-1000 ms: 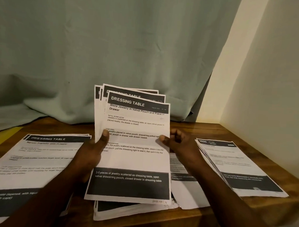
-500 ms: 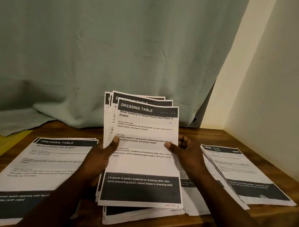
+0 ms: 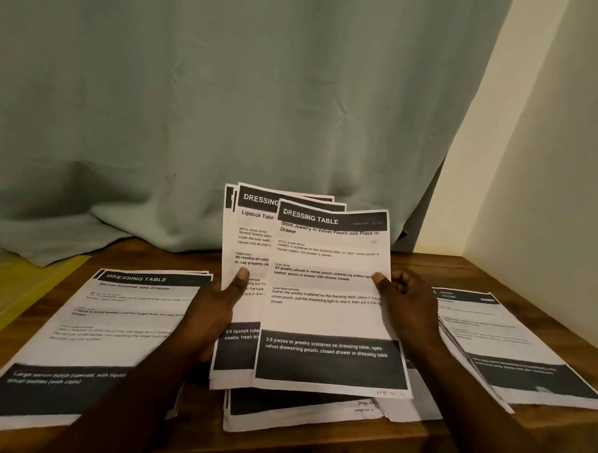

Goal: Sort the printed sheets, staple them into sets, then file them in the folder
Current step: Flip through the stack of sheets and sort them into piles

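the left hand grips a fanned bundle of white printed sheets with black header bands, held upright above the brown wooden surface. its thumb presses the bundle's face; its other fingers are hidden behind. the right hand pinches the right edge of the front sheet, headed "store jewelry in velvet pouch", between thumb and curled fingers. that sheet sits offset to the right of the bundle.

left of the bundle lies a flat pile of sheets, right of it another pile, and below it a third, rougher pile. far left of the bundle, a yellow plastic folder lies at the hem of a pale green curtain.

the risks, as i judge them: the pinch could drag a second sheet along, or the front sheet could land on the wrong pile, since the headers look alike. a loosened left grip would spill the fan onto the pile below and mix the sets.
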